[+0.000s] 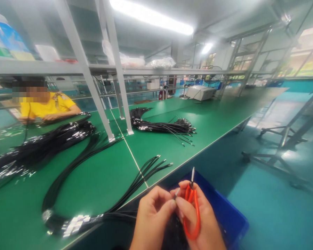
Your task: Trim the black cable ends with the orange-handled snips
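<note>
Close together at the bottom centre are my two hands, their fingertips meeting over a small dark piece with a silvery tip [176, 193], which looks like a cable end. My left hand [153, 215] pinches it between thumb and forefinger. In my right hand [207, 218] is a pair of scissors [197, 213] with orange handles, its blades pointing up and away; this hand's thumb and finger also touch the small piece. Left of the hands, a bundle of black cables [73, 224] curves over the table edge, several metal-tipped ends fanning out.
The green table [114, 180] carries another cable bundle [167, 126] farther back and a large cable heap [47, 139] at left. A person in a yellow top [57, 106] sits across. Shelf posts [120, 76] rise from the table. A blue bin [232, 218] stands below my hands.
</note>
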The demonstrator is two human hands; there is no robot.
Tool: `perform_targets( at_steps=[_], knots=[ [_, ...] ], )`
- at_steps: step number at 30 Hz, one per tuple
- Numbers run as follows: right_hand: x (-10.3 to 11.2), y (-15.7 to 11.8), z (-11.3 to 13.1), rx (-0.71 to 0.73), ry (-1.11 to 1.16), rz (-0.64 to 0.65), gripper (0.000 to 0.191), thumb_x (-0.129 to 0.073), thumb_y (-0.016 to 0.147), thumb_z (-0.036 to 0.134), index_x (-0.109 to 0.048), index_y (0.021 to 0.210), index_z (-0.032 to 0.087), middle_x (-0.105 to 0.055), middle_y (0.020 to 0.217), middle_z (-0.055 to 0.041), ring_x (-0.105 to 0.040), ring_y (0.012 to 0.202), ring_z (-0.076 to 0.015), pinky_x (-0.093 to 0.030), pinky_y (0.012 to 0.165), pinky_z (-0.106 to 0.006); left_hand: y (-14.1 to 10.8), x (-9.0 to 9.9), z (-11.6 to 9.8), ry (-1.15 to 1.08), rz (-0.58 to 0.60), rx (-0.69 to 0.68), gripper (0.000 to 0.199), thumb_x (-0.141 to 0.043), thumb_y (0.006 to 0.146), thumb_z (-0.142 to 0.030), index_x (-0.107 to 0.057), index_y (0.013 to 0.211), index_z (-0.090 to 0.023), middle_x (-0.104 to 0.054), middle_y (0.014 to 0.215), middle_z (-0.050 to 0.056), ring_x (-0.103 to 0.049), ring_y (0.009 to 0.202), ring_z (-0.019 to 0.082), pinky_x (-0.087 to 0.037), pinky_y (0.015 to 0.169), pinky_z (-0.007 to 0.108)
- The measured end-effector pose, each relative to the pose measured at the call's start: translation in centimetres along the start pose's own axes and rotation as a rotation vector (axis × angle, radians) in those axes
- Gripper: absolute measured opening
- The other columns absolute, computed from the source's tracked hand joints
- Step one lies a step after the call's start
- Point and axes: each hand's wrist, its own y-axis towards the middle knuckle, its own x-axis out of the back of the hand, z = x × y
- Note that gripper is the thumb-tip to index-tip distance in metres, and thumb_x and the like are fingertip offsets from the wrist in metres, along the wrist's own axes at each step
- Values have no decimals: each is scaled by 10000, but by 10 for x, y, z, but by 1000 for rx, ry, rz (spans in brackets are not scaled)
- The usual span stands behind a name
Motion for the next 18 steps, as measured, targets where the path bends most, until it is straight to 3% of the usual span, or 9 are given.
perform_targets(
  at_steps=[3, 10, 18],
  knots=[
    [2, 0, -1, 0, 9, 23, 303, -789, 633, 213, -644, 897, 240, -667, 728, 20, -529, 525, -99, -414, 483, -189, 1, 4, 0, 7, 25, 29, 184, -733, 659, -224, -578, 587, -158, -573, 516, -41, -482, 480, 92, -390, 485, 190],
    [3, 2, 5, -37, 18, -17, 338, -815, 598, 233, -639, 887, 224, -685, 709, 5, -562, 553, -97, -460, 548, -180, 1, 5, 2, 49, 42, 31, 168, -712, 669, -221, -569, 596, -174, -643, 570, 1, -605, 607, 165, -457, 575, 235],
    [-1, 2, 7, -22, -54, -111, 276, -779, 664, 281, -619, 881, 222, -623, 598, 45, -482, 458, -60, -400, 463, -137, -12, -15, 0, 425, -203, -220, 136, -623, 700, -201, -597, 566, -193, -581, 532, -20, -512, 497, 134, -393, 493, 211]
  ],
)
